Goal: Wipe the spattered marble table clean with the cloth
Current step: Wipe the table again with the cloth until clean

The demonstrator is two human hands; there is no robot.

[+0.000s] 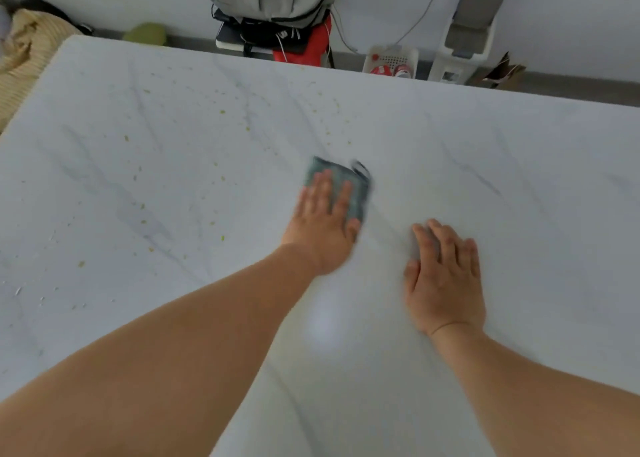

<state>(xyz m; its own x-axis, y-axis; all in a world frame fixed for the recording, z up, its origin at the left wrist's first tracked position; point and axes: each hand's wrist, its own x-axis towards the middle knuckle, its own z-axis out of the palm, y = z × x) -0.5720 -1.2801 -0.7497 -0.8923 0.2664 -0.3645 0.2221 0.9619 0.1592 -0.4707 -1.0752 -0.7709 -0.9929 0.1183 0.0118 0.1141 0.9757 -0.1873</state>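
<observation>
Left hand (323, 221) is flat on the cloth (341, 186), fingers straight and a bit spread, pressing it onto the marble table (519, 179). The cloth sticks out past the fingertips and to their right. Right hand (445, 276) lies flat on the bare table just beside it, fingers straight, holding nothing. Yellowish-green spatter (221, 112) sits left of and beyond the left fingers.

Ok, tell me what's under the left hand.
The left hand presses flat on a folded grey-green cloth lying on the marble table. Any spatter beneath the cloth is covered.
</observation>
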